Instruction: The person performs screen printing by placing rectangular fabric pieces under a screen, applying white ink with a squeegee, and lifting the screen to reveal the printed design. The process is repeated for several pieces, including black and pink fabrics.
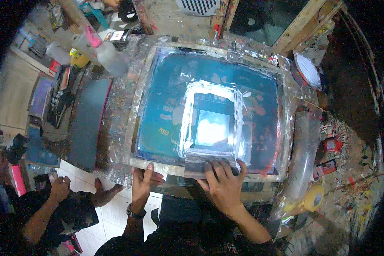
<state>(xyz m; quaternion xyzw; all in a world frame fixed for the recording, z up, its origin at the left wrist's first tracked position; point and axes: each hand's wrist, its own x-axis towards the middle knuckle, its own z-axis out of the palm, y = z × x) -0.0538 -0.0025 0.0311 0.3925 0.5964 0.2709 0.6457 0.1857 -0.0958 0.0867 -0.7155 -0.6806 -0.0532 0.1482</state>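
Left hand [143,184] pinching near edge of frame [170,167]; right hand [222,187] clasping grey strip [194,168]; blue screen [164,94] just beyond both

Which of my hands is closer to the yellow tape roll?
Right. Your right hand, at the frame's near edge, is left of the tape roll; your left hand, along that edge, is farther left.

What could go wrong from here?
Smearing: white paste rings the bright window on the blue-green mesh, and the right hand has its fingers close by on a squeegee-like blade; paste could get on the fingers or spread farther.

Shifting: the left hand has its thumb over the near rim of the screen frame; an uneven push might nudge it.
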